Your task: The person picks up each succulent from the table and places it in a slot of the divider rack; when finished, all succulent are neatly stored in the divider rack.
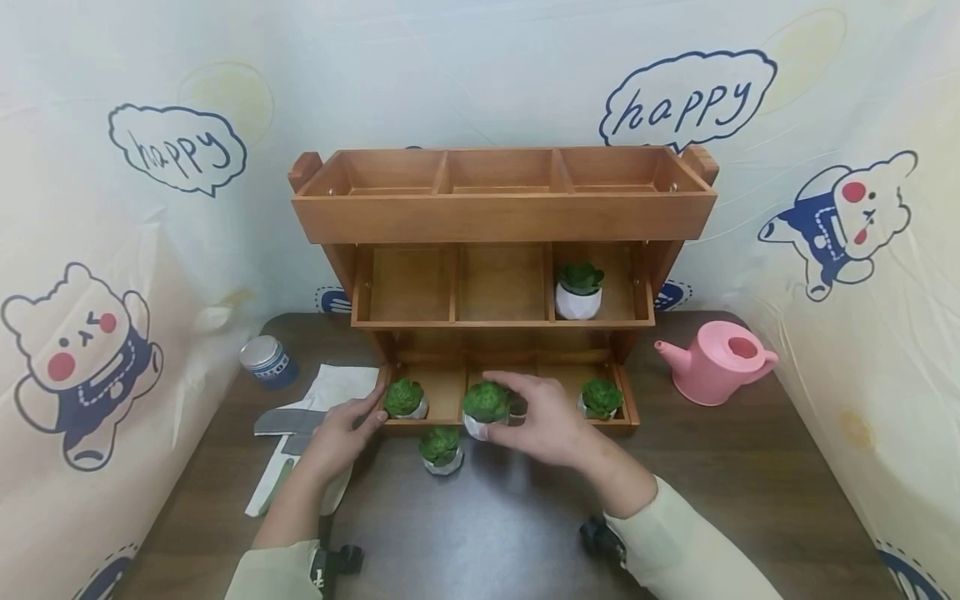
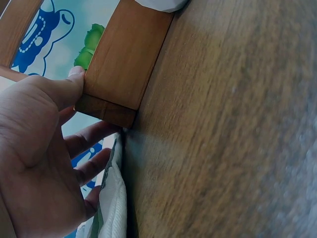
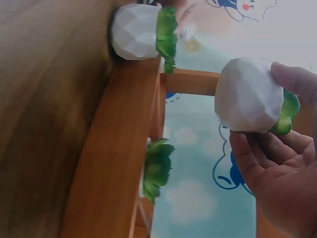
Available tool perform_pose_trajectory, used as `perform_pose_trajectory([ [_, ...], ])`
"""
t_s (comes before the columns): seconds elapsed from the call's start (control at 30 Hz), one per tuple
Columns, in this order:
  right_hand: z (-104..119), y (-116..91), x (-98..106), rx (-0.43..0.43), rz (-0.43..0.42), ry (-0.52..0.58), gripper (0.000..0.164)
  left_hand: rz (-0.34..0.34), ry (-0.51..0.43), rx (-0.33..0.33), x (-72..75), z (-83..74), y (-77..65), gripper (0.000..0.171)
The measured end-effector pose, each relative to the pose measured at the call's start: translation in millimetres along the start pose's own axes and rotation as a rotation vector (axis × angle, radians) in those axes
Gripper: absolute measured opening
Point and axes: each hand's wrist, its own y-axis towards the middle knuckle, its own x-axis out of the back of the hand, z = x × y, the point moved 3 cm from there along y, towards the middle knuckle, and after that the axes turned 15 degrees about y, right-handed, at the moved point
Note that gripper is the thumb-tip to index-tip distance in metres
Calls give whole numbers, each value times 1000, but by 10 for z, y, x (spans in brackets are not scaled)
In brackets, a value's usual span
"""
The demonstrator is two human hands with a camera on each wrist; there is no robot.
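My right hand [image 1: 551, 423] pinches a small potted succulent [image 1: 486, 403], thumb on one side of its white faceted pot and fingers on the other. In the right wrist view this pot [image 3: 250, 94] is tipped sideways in the picture, raised off the table in front of the bottom tier. With thumb and fingers, my left hand [image 1: 339, 437] grips the left front corner of the wooden three-tier planter shelf [image 1: 506, 218]. Potted succulents sit in the bottom tier's left [image 1: 405, 398] and right compartments. Another succulent [image 1: 441, 450] stands on the table just before the shelf.
One more succulent [image 1: 580, 292] occupies the middle tier's right compartment. A pink watering can [image 1: 716, 367] stands right of the shelf. On the left are a blue jar [image 1: 268, 363] with a silvery lid and a white cloth [image 1: 345, 383] with grey flat pieces, partly behind my left hand.
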Motion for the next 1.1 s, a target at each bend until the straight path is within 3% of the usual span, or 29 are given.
perform_pose_trajectory([
  [0.57, 251, 146, 219, 5, -27, 13, 70, -6, 8, -29, 10, -4, 21, 66],
  [0.83, 383, 236, 279, 70, -55, 40, 68, 24, -13, -3, 16, 21, 16, 68],
  [1.1, 471, 312, 350, 87, -87, 31, 66, 7, -24, -16, -4, 23, 29, 68],
])
